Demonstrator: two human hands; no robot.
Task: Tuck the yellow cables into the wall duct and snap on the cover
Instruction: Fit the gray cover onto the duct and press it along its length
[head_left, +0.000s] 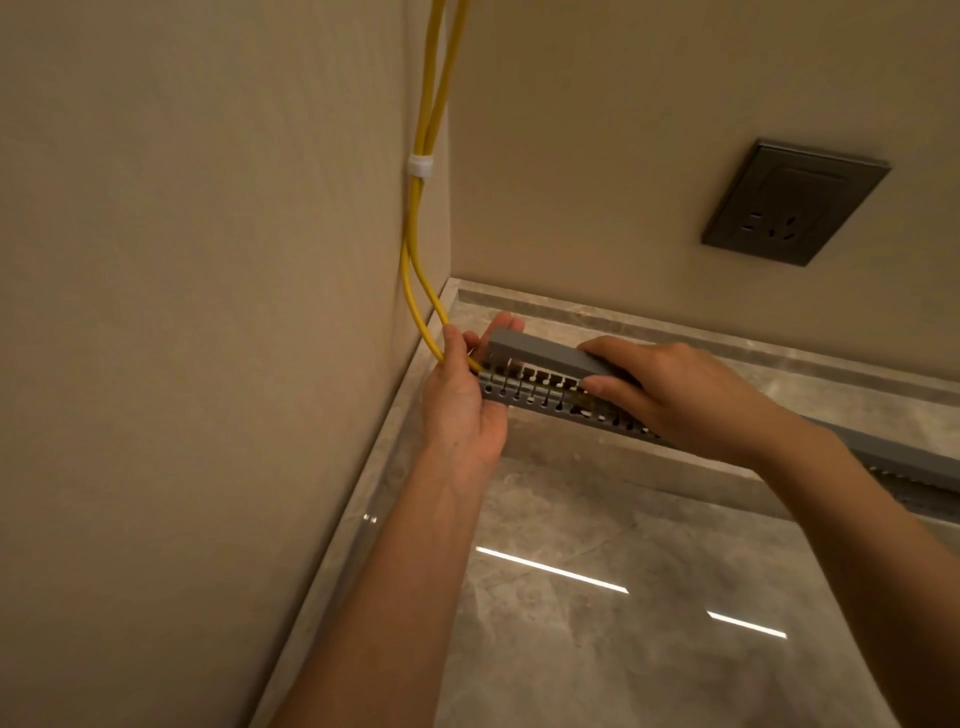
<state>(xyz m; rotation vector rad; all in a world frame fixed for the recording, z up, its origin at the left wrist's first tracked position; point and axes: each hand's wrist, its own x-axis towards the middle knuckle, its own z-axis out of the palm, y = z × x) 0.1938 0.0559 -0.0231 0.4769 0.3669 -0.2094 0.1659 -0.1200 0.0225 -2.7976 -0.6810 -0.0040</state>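
Observation:
Two yellow cables hang down the wall corner, bound by a white clip, and curve into the left end of a grey slotted duct that runs low along the wall to the right. A grey cover lies along the duct's top, its left end raised slightly above the slots. My left hand grips the duct's left end where the cables enter. My right hand presses on the cover, fingers over its top and thumb on the slotted side. A bit of yellow shows through the slots.
A dark wall socket sits on the far wall at upper right. A marble skirting ledge runs along both walls. The glossy marble floor below reflects strip lights.

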